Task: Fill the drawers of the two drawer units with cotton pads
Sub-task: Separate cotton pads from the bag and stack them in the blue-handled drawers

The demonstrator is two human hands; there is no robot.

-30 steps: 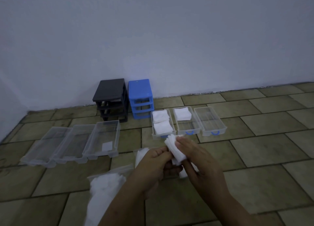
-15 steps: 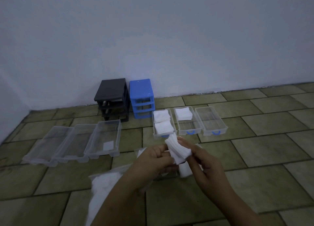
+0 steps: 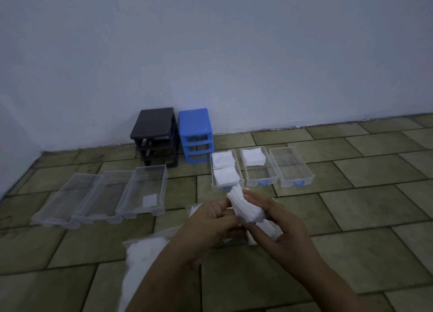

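Both grips seemingly round pad stack [image 3: 246,209]

left hand [image 3: 208,220], right hand [image 3: 278,227], fingers curled, gripping

Two drawer units: one black [image 3: 156,133], one blue [image 3: 195,133]. Six clear drawers: three on the floor's left [image 3: 103,198], three by the blue unit [image 3: 262,168]. Two hands.

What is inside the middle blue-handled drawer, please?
The middle drawer holds one stack of cotton pads at its far end; the near half shows only bare bottom. Nothing covers it.
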